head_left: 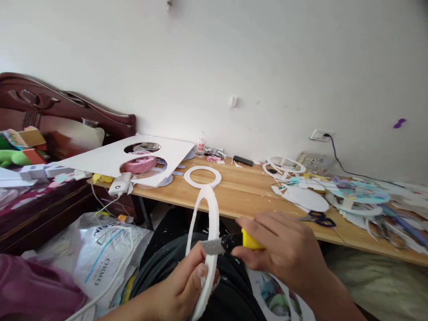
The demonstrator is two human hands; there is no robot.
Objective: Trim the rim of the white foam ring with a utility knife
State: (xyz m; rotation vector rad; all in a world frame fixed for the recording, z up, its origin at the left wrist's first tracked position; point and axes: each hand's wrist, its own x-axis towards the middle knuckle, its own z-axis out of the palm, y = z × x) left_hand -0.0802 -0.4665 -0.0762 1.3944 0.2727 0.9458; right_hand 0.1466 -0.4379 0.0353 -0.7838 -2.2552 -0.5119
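Right now, step in hand: trimming the edge of a white foam-board ring (210, 209) with a yellow-and-black utility knife (234, 243), held over the lap in front of the wooden table (247, 196).
Left hand (182, 285): fingers closed round the ring's near end, thumb on top, pinching it just below the blade.
Right hand (284, 254): fingers wrapped shut on the knife's yellow handle, blade tip pointing toward the left thumb.
Ring position: it runs up and away from the left fingers, seen nearly edge-on, its far end rising toward the table edge.
Doing it well, as I judge: keep the left thumb out of the blade's line, since the tip sits very close to it; take thin shavings, blade shallow, turning the ring rather than the knife.
Risk: thin foam could flex or snap if gripped far from the cut.
Beyond the fingers: a second white foam ring (202, 176) lies flat on the table, blue-handled scissors (319, 218) just past the right knuckles, a large white board with round holes (127, 158) to the left.
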